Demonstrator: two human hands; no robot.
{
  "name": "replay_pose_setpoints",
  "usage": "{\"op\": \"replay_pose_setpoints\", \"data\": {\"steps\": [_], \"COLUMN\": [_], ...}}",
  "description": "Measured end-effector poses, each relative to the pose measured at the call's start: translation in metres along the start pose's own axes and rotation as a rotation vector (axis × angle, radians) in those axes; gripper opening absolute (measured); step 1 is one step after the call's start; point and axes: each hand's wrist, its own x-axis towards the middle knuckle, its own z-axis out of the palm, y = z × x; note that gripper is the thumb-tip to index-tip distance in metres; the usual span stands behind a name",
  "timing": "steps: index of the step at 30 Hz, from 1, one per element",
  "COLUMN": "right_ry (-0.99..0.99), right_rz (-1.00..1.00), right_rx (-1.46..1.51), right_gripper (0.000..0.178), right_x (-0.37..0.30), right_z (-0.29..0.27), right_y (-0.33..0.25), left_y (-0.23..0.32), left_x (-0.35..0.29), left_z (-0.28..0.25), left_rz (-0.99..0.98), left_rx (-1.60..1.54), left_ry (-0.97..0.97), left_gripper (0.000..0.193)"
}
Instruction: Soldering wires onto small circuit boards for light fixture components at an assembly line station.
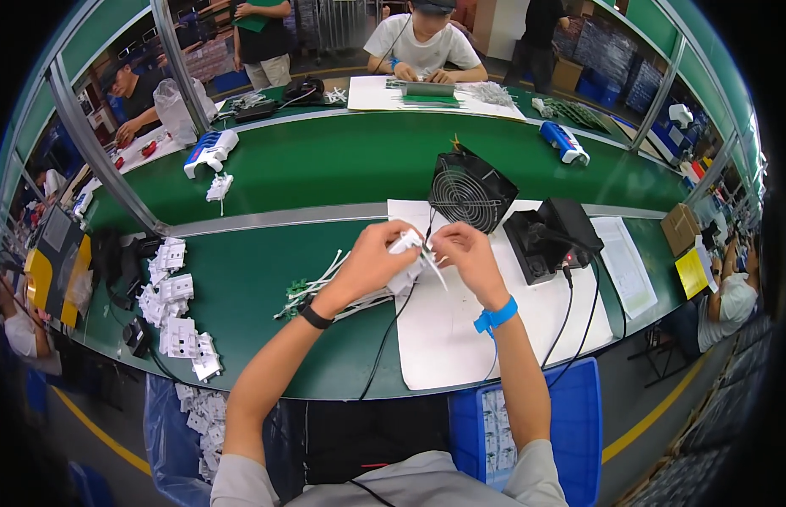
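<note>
My left hand [378, 258], with a black band at its wrist, is closed around a white plastic housing [405, 243] over the left edge of a white sheet. Close beside it, my right hand [469, 260] has thumb and fingers pinched together at the housing's right side. What lies between those fingertips is too small to make out. A white strip [436, 272] sticks out below the housing, between both hands. Under my left hand lies a bundle of white cables with small green boards [296, 297] at their ends. A blue wrist strap [496, 316] circles my right wrist.
Behind my hands stands a black fan [471, 189] with a wire guard. Black boxes with cables [552, 240] are to the right, beside paper sheets [622, 266]. White housings [178, 338] pile up at left. A blue bin [572, 422] sits below the edge. A person works opposite.
</note>
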Motion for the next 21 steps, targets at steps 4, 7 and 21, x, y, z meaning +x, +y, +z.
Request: {"op": "replay_pose_setpoints", "data": {"steps": [4, 7, 21], "right_ry": [-0.026, 0.082, 0.580], "right_rz": [0.090, -0.045, -0.013], "right_rx": [-0.069, -0.219, -0.521], "right_gripper": [0.018, 0.018, 0.023], "right_x": [-0.008, -0.017, -0.065], "right_z": [-0.014, -0.011, -0.085], "right_y": [-0.013, -0.003, 0.018], "left_y": [-0.019, -0.027, -0.043], "left_x": [0.024, 0.037, 0.031], "left_z": [0.016, 0.040, 0.076], "left_rz": [0.009, 0.001, -0.161], "left_rx": [-0.061, -0.181, -0.088], "left_ry": [0.235, 0.306, 0.007], "left_gripper": [0.021, 0.019, 0.054]}}
